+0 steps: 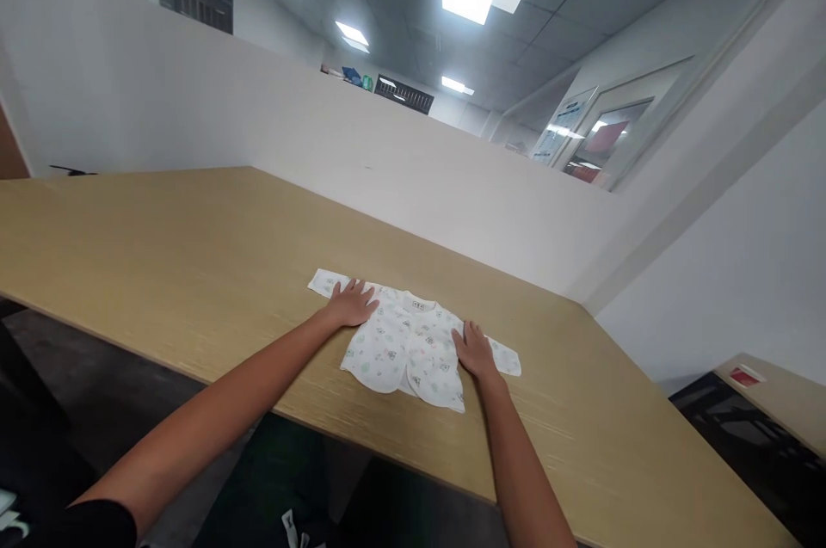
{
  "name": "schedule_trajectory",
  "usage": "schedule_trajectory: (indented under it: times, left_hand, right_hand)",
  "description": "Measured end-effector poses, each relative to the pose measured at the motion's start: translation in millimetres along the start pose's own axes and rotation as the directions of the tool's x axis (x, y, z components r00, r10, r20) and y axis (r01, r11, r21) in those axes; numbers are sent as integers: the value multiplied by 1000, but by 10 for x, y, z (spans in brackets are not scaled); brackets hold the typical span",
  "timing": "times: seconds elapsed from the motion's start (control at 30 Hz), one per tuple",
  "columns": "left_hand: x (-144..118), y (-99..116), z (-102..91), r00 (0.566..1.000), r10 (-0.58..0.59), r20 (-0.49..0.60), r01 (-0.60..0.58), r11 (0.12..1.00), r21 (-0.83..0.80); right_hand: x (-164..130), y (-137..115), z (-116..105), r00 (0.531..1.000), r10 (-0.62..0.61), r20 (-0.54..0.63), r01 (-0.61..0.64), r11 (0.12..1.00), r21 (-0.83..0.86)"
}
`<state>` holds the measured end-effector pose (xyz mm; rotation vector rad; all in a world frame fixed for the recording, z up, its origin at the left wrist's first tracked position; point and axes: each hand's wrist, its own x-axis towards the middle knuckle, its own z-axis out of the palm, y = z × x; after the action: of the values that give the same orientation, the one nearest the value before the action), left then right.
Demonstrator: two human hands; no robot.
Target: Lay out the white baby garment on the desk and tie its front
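A small white baby shirt (380,350) with a pale print lies flat on the table, its sleeves stretched out to both sides. It has a round neckline and a curved front opening down the middle. My left hand (350,304) rests with fingers spread where the left-side sleeve meets the body of the shirt. At the opposite sleeve joint, my right hand (474,349) lies flat with its fingers extended. Both palms press on the cloth, covering part of each sleeve.
The wooden table (194,247) runs wide to both sides, its near edge close to my body. A white partition wall (387,161) rises behind it. At the right stands a dark unit with a light top (787,402) bearing a red-and-white item (746,375).
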<state>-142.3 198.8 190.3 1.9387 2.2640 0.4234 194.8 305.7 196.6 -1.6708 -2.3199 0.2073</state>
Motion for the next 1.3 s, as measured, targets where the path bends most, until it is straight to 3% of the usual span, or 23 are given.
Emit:
schedule_trajectory:
  times: [0.23,0.37,0.57,0.7,0.8,0.87,0.97,1.13,1.3]
  left_hand:
    - [41,-140,-4,1000,6,6,-5,1000,-3]
    - [58,-91,-17,998,18,-54,-17,1000,13]
    - [33,-54,72,999,17,-40,-16,999,35]
    - [9,-190,20,996,-42,-80,46,998,50]
    - [13,-202,-79,983,-90,-161,100,994,53]
    - [16,-105,-124,975,-72,-210,83,996,45]
    - [-17,175,-104,973,56,-225,-50,998,33]
    - [-191,617,149,936,329,-125,-330,944,13]
    - [-325,686,361,914,404,-35,-404,915,-11]
  right_hand:
    - [-88,438,-224,984,176,9,-174,978,-112]
    - [-88,373,-192,981,191,-30,-193,975,-107]
    - [-113,321,-92,982,167,91,-160,984,-79]
    - [-130,547,-237,963,270,16,-268,961,-71]
    - [-131,562,-322,955,287,-76,-291,956,-40]
    - [-129,429,-334,963,232,-134,-237,971,-19]
    - [-145,86,-275,987,44,-156,-44,999,4]
    - [-290,-391,-29,963,-268,-8,268,963,38]
    - [-426,-449,145,925,-363,114,357,932,67]
